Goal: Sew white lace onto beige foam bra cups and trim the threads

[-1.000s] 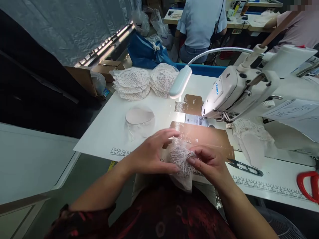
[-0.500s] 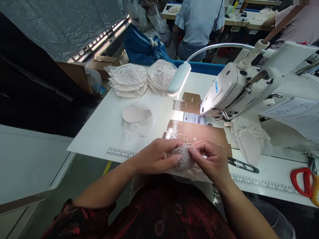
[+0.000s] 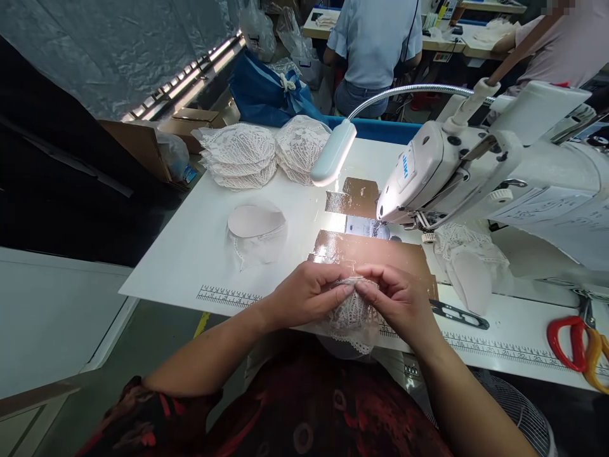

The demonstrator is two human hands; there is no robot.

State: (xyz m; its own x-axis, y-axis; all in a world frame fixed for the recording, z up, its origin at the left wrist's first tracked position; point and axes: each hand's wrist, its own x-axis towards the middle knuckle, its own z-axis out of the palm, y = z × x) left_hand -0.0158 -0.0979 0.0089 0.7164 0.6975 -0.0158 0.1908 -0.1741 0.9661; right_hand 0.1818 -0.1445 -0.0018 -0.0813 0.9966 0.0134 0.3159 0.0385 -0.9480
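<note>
Between my hands, at the table's front edge, hangs a white lace piece [image 3: 354, 315] with a scalloped border, shaped like a bra cup. My left hand [image 3: 311, 294] pinches its upper edge between thumb and fingers. Close beside it, my right hand [image 3: 397, 298] pinches the same edge, the two thumb tips nearly touching. Beyond the hands stands a white sewing machine [image 3: 419, 174], its needle area lit by a lamp [image 3: 333, 152]. A smooth beige cup pad on sheer fabric [image 3: 257, 221] lies to the left on the table.
Stacked lace cups [image 3: 240, 155] stand at the back left, with another lace-and-pad piece [image 3: 471, 279] right of the machine. Thread snips [image 3: 459, 314] and red-and-orange-handled scissors [image 3: 573, 346] lie along the front right. A co-worker [image 3: 375, 44] sits beyond the table.
My left thumb has moved up and right to the lace's top edge, next to my right thumb. More of the lace now hangs below my fingers, its scalloped border showing.
</note>
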